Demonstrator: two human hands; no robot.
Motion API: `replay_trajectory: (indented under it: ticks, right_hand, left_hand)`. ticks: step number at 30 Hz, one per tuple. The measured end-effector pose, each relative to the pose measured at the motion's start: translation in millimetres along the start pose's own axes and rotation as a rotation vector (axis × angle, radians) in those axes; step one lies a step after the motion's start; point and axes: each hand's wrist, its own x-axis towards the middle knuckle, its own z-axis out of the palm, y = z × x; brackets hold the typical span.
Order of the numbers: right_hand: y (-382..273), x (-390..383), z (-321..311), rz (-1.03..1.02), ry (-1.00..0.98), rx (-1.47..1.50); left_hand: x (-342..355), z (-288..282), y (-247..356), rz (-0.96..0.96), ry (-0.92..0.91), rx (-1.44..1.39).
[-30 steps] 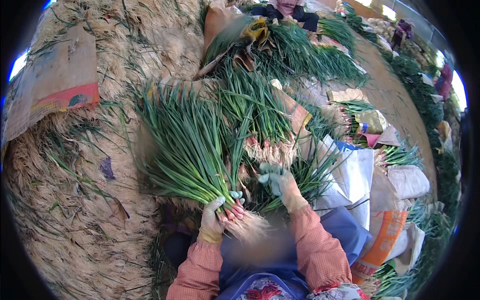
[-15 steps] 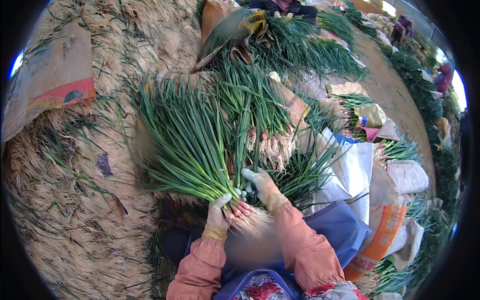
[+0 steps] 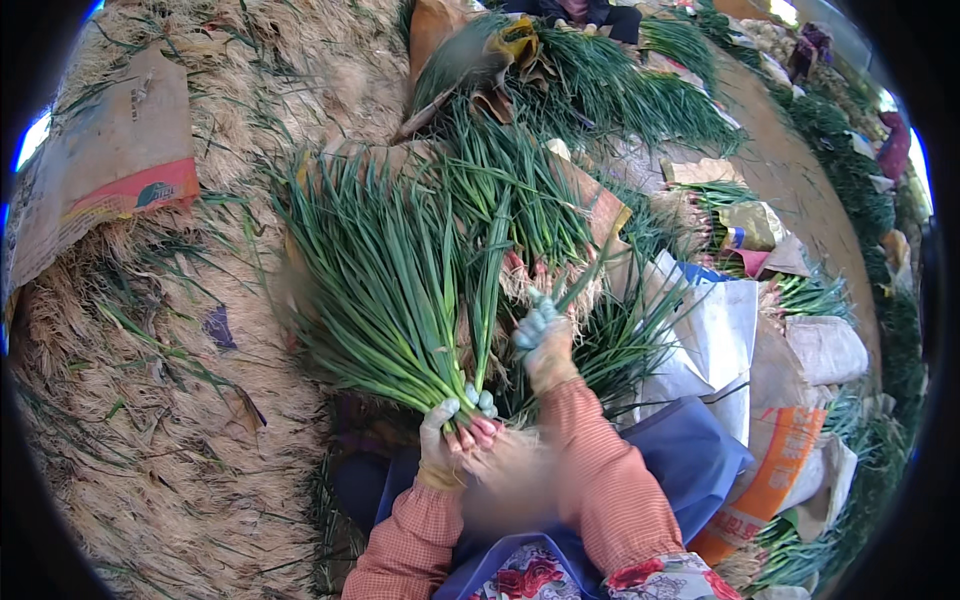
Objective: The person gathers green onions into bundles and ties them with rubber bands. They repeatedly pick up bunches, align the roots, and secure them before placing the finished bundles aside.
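Note:
My gloved left hand (image 3: 440, 430) is closed round a thick bunch of green onions (image 3: 400, 290) just above my lap. Their long green leaves fan away up and to the left, while the pinkish bulbs and pale roots point toward me. Apart from that bunch, my gloved right hand (image 3: 543, 335) has its fingers curled, and a green onion leaf (image 3: 582, 282) sticks out of it to the upper right. Just beyond the right hand lie more green onions (image 3: 540, 225), their red-and-white bulbs and roots toward me. The right hand partly covers those roots.
Pale roots and leaf scraps (image 3: 240, 440) cover the ground on the left, with a printed sack (image 3: 120, 150) on them. White sacks (image 3: 725, 330) and wrapped onion bundles lie at right. A larger onion heap (image 3: 590, 85) lies ahead, near a seated person (image 3: 585, 12).
My right hand has moved away from the held bunch, up and to the right, with a leaf in its fingers. The left hand keeps its hold on the bunch.

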Motion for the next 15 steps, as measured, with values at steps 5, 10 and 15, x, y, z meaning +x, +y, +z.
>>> replay_trajectory:
  ticks: [5,10,15]
  right_hand:
    - [13.6,-23.5,-10.9,0.585,-0.462,-0.270]
    - [4.1,-22.1,-0.2,0.227,-0.373,-0.880]
    - [25.3,-32.5,-5.9,0.036,-0.331,-0.719]
  left_hand:
    - [10.2,-24.1,17.4,-0.487,-0.017,-0.551]
    - [-2.0,14.4,12.4,0.062,0.081,0.514]
    - [9.4,19.5,1.3,0.126,0.076,0.531]
